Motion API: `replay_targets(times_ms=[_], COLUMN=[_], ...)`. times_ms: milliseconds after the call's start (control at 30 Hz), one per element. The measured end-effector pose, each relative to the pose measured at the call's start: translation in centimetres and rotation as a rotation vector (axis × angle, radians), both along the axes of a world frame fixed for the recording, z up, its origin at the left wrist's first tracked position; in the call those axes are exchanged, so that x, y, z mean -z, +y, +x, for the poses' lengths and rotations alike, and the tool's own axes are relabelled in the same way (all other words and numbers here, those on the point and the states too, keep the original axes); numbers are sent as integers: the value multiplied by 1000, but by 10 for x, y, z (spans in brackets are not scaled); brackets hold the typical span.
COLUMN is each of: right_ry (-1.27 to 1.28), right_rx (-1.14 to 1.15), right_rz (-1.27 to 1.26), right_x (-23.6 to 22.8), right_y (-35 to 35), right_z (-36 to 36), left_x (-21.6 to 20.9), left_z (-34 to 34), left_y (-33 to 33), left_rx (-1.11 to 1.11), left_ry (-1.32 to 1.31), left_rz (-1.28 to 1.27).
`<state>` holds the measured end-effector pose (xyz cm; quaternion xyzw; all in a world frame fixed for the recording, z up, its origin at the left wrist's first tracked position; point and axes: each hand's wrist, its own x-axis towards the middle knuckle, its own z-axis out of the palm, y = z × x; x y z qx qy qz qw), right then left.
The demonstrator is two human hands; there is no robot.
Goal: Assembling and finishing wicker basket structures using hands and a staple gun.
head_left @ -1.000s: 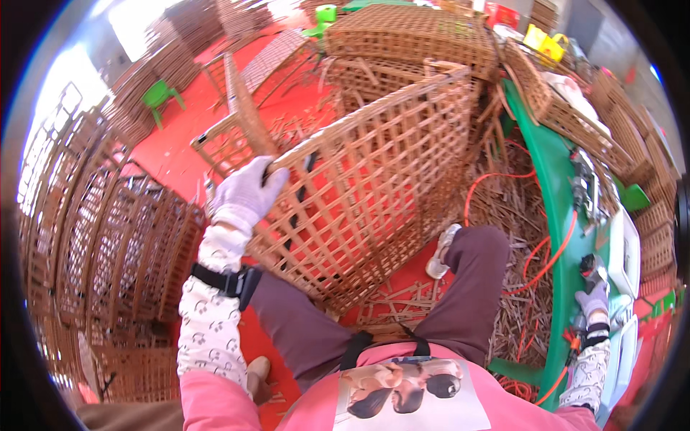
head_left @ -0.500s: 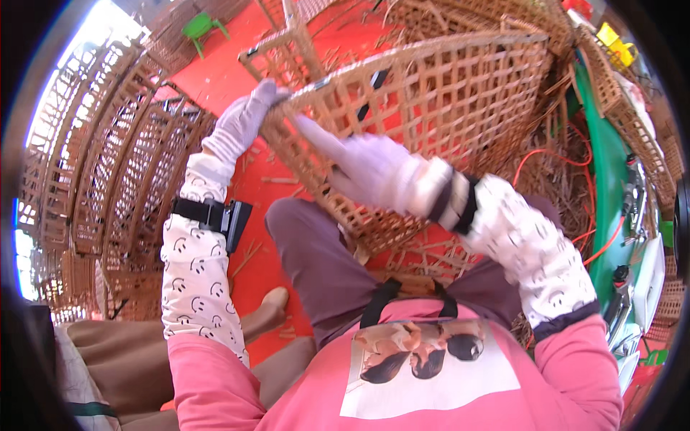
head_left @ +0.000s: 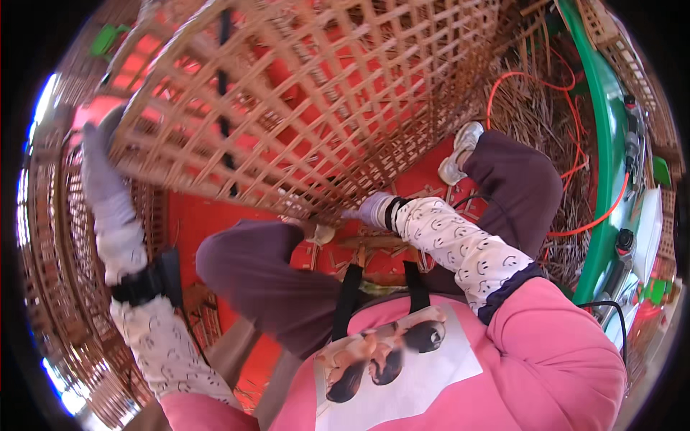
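A large brown woven lattice chair frame (head_left: 287, 100) stands tilted before me, its open mesh showing the red floor behind. My left hand (head_left: 104, 161), in a pale lilac glove, is closed on its left corner, the fingertips partly behind the rim. My right hand (head_left: 372, 209), gloved alike, is at the frame's lower edge near my lap. Its fingers look curled against that edge, though they are partly hidden. A black strip (head_left: 225, 100) shows through the mesh towards the left.
Stacked woven frames (head_left: 72, 273) line the left side. On the right lie a green table edge (head_left: 596, 179), air tools (head_left: 631, 144), an orange hose (head_left: 575, 172) and a heap of cane scraps (head_left: 532, 122). My bent legs (head_left: 259, 273) flank the work, over a red floor with offcuts (head_left: 187, 215).
The lattice frame has swung up and left, now closer and larger in view. My left hand went left with its corner; my right hand dropped from mid-frame to the lower edge.
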<state>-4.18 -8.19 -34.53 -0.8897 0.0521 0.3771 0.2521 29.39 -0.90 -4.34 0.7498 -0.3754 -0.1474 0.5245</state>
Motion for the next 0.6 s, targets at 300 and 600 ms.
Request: replay_targets(times_ms=[300, 600], right_ry=[13, -533], right_rx=[362, 1208], right_rz=[-69, -742], right_x=[94, -102], right_y=[-142, -463], right_z=[-76, -154], left_x=[7, 11], left_z=[-40, -56], left_y=[-5, -7], left_rx=[-362, -446], left_ry=[72, -68], left_rz=[-191, -225])
